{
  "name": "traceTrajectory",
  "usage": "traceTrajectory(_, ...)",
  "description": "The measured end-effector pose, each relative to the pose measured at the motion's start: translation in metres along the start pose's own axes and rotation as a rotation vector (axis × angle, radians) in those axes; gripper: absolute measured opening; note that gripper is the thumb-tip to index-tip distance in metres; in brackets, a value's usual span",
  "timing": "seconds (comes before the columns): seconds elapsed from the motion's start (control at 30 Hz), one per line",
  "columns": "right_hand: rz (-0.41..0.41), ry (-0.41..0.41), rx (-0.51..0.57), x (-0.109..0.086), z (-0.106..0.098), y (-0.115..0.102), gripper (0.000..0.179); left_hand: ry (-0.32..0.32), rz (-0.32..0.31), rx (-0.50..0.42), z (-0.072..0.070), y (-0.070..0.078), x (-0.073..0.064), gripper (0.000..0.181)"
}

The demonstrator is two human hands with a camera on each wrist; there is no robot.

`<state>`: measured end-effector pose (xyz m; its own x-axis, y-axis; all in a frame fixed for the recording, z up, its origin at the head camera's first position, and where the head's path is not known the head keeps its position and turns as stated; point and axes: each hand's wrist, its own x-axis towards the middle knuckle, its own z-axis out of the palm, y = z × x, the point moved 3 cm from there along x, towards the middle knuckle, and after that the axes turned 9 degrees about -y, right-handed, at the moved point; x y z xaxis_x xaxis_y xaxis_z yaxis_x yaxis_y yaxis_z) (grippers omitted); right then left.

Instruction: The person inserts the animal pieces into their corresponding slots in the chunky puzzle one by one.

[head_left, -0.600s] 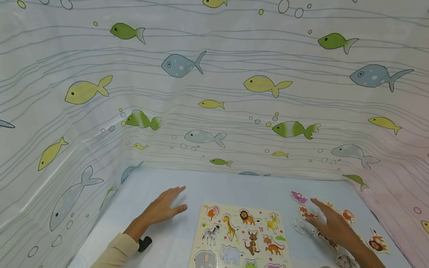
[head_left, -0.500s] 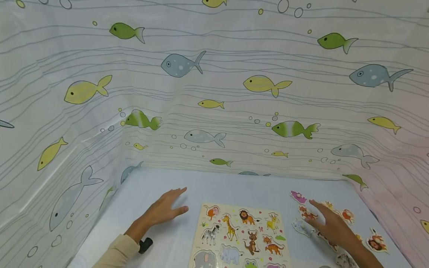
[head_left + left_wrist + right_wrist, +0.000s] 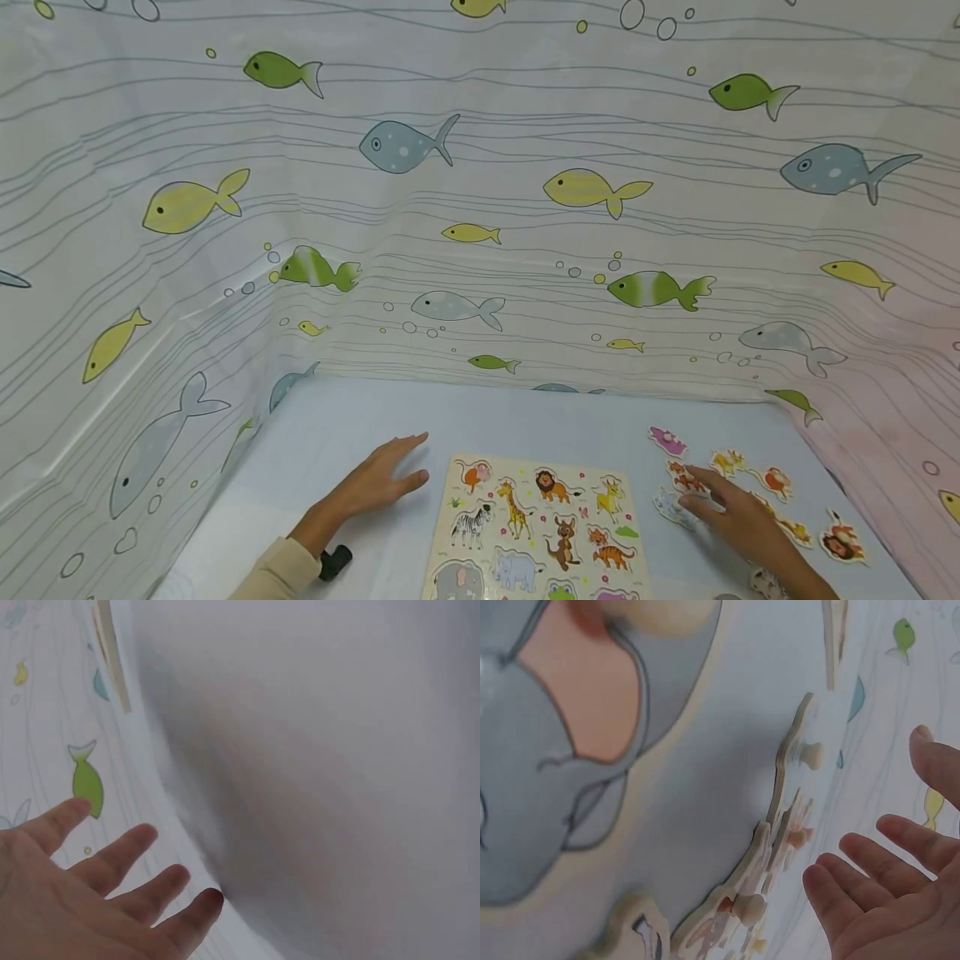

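Note:
A wooden animal puzzle board (image 3: 442, 529) lies on the table, with printed animals in its recesses. To its left, my left hand (image 3: 375, 482) is held out with fingers extended and nothing in it. My right hand (image 3: 738, 517) reaches over loose puzzle pieces on the other side. Its fingertips overlap the tiger piece (image 3: 681, 475), and the thumb overlaps the pale blue animal piece (image 3: 667, 505). In the right wrist view the fingers (image 3: 889, 870) are spread and hold nothing. A large elephant piece (image 3: 525, 795) fills that view's left; other pieces show wooden knobs (image 3: 748, 909).
Beyond the right hand lie a purple piece (image 3: 667, 442), a yellow horned animal piece (image 3: 726, 461), a monkey piece (image 3: 776, 481) and a lion piece (image 3: 843, 540). A fish-patterned sheet (image 3: 525, 275) walls the table's back and sides. A small black device (image 3: 336, 562) sits at the left wrist.
My left hand has shifted right and slightly nearer, towards the board. My right hand has drawn slightly nearer and left, uncovering the yellow horned animal piece. The pieces lie as before.

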<state>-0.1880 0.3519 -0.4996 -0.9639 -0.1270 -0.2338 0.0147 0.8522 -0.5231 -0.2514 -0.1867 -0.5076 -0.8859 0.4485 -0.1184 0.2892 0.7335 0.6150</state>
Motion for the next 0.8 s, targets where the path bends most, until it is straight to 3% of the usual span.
traceTrajectory(0.4, 0.005, 0.038, 0.026, 0.004, 0.013, 0.002, 0.068, -0.031, 0.047, -0.082, 0.011, 0.005, 0.002, 0.060)
traceTrajectory(0.8, -0.056, 0.115, 0.040, 0.003, 0.024, 0.000, 0.056, -0.045, -0.007, -0.233, 0.034, 0.005, 0.000, 0.065)
